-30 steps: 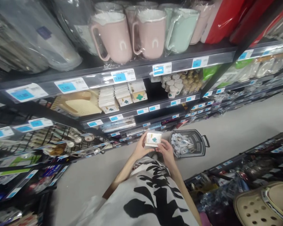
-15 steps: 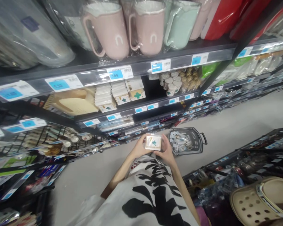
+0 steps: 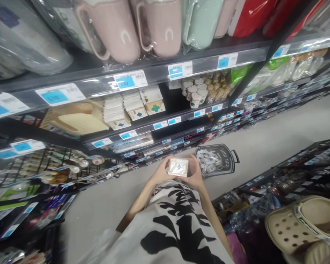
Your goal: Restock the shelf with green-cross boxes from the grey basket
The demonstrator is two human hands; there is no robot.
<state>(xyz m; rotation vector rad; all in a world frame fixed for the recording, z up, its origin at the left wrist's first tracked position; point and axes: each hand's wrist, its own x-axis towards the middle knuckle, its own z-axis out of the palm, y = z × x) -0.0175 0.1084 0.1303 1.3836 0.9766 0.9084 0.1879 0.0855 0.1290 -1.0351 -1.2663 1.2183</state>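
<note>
The small box (image 3: 178,167) is now turned over, its green mark hidden; the left hand (image 3: 161,172) and right hand (image 3: 195,174) stay clamped on it.

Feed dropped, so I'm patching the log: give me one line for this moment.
hands: left hand and right hand both grip small box | nearby: basket on floor, right of box
</note>
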